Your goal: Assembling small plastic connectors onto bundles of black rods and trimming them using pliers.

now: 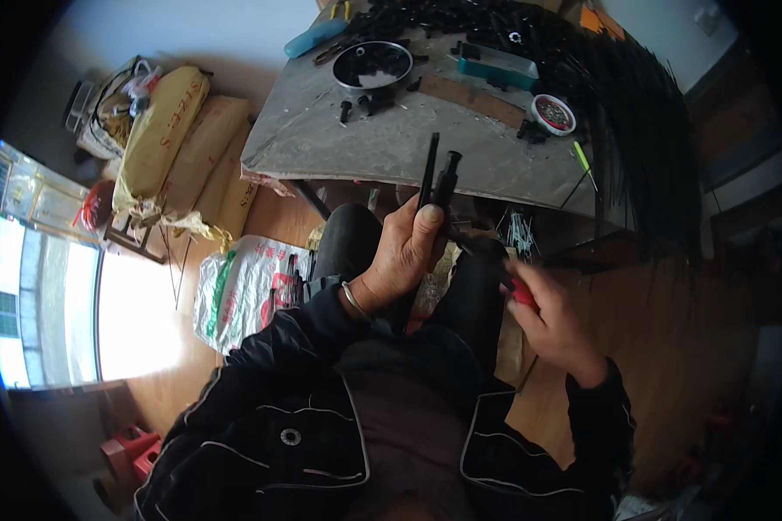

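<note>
Your left hand (408, 247) is closed around a bunch of thin black rods (436, 178), thumb pressed along their front. The rods stand nearly upright, their tips reaching just over the near edge of the surface (339, 148), and their lower ends run down past your wrist toward your lap. A metal bangle (354, 301) circles that wrist.

Your right hand (552, 321) sits lower and to the right, well apart from the rods, curled shut on a red-handled tool (520, 293). The tool's working end is blurred, so you cannot tell what kind it is.

Beyond your hands, the grey surface carries a round black bowl (373, 65) with small black parts in it, a few loose black pieces (365, 104) just beside it, a teal box (497, 68), a brown strip (473, 98) and a small white dish (553, 114) of tiny parts. A large sheaf of long black strands (643, 139) spills off the right side of the surface. A blue-handled tool (314, 37) lies at its far edge.

On the floor to your left are a white printed sack (243, 291) and stacked yellow sacks (178, 143). Bright light comes from the doorway (61, 304) at far left.
</note>
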A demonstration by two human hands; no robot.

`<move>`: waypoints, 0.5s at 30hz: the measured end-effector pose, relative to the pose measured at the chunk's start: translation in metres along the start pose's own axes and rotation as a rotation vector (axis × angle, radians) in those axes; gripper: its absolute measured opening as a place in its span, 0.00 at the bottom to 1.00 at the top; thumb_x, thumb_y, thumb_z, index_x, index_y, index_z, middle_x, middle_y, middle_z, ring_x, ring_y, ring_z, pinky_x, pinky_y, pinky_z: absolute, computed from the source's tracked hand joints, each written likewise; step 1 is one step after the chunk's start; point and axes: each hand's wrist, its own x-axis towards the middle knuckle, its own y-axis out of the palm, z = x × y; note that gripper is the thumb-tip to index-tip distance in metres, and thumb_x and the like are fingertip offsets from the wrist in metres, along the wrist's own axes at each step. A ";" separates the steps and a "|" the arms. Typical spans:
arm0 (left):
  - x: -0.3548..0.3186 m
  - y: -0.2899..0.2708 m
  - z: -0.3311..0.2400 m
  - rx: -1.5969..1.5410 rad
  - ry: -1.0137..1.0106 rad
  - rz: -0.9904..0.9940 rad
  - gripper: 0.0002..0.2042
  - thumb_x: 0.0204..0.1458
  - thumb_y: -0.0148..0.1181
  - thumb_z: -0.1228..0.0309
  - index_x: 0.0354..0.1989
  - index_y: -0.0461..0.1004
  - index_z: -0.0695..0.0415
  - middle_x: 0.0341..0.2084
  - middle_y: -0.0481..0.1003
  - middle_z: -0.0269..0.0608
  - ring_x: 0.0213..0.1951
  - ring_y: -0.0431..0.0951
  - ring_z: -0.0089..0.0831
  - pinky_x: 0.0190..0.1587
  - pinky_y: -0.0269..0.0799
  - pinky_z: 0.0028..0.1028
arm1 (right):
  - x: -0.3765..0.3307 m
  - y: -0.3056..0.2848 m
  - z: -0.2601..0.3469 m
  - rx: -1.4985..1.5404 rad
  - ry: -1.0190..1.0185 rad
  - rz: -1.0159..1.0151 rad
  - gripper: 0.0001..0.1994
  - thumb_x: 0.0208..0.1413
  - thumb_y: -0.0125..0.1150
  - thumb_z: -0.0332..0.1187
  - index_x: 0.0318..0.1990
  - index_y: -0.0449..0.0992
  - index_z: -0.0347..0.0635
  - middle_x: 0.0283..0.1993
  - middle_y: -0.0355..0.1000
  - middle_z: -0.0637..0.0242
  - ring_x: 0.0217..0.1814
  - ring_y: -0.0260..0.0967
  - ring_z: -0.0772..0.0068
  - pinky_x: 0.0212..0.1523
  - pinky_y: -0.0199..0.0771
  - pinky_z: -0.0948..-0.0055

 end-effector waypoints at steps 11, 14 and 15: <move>0.003 0.000 -0.001 0.098 0.122 -0.101 0.25 0.62 0.44 0.46 0.37 0.69 0.60 0.22 0.66 0.27 0.23 0.63 0.14 0.24 0.59 0.17 | 0.000 0.006 0.013 0.631 0.455 0.305 0.22 0.56 0.64 0.37 0.53 0.66 0.33 0.33 0.72 0.65 0.29 0.70 0.79 0.31 0.72 0.80; 0.005 -0.004 -0.001 0.146 0.142 -0.069 0.24 0.63 0.44 0.48 0.37 0.70 0.61 0.24 0.68 0.28 0.27 0.64 0.15 0.28 0.62 0.19 | -0.006 0.000 0.005 0.827 0.592 0.364 0.20 0.56 0.64 0.39 0.49 0.68 0.35 0.33 0.72 0.65 0.27 0.70 0.79 0.29 0.72 0.81; 0.005 -0.004 0.001 0.186 0.155 -0.040 0.23 0.63 0.44 0.49 0.38 0.70 0.61 0.25 0.68 0.29 0.29 0.65 0.16 0.31 0.63 0.20 | -0.017 0.009 -0.001 1.169 0.712 0.489 0.19 0.56 0.64 0.41 0.46 0.69 0.36 0.32 0.71 0.65 0.24 0.69 0.78 0.26 0.71 0.80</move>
